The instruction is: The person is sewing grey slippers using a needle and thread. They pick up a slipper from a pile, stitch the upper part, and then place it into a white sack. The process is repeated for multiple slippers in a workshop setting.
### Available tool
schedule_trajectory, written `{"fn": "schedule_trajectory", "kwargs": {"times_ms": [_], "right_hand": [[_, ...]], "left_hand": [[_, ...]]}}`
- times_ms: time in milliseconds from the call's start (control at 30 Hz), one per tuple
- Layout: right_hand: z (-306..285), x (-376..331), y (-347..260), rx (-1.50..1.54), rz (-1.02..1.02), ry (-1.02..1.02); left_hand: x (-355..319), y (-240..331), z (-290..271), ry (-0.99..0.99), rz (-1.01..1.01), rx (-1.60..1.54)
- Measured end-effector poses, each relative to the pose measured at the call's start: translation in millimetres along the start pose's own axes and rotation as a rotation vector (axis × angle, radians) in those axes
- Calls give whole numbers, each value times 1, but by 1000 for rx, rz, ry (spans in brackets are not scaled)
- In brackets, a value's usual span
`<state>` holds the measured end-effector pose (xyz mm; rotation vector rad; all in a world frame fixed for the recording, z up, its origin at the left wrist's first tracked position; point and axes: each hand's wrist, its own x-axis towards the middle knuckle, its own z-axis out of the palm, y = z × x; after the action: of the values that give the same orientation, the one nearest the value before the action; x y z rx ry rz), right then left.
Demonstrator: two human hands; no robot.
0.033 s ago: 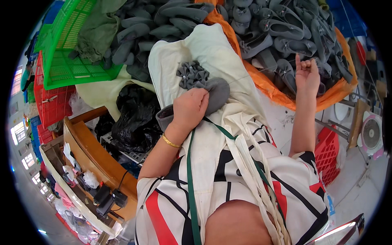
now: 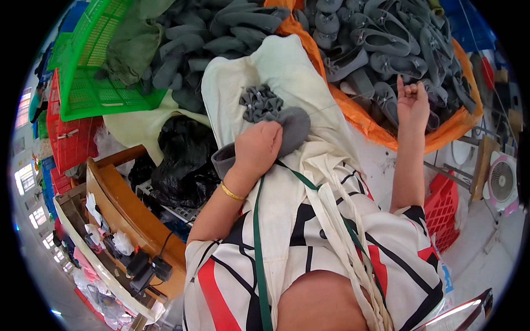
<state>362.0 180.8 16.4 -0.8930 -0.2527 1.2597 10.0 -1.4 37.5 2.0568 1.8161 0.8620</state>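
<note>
My left hand is closed around a grey soft fabric shoe, holding it over the cream cloth on my lap. Touching the shoe's far side is a small pile of grey fabric bows. A fine, taut thread stretches from the shoe toward my right hand. That hand is raised beside the orange sack, its index finger up and the other fingers curled in. The end of the thread is too thin to make out at the fingertips.
An orange sack full of grey shoes stands at the far right. More grey shoes lie heaped beside a green crate. Left are a black plastic bag and a wooden drawer unit; right, a red basket and fan.
My right hand has shifted very slightly to the left and down. My left hand keeps its hold on the shoe.
</note>
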Motion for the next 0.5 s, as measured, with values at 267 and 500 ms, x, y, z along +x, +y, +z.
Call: {"fn": "schedule_trajectory", "kwargs": {"times_ms": [267, 500], "right_hand": [[19, -13, -5, 40, -5, -143], [79, -43, -57, -2, -43, -264]], "left_hand": [[9, 1, -1, 100, 275, 320], [20, -3, 10, -16, 199, 283]]}}
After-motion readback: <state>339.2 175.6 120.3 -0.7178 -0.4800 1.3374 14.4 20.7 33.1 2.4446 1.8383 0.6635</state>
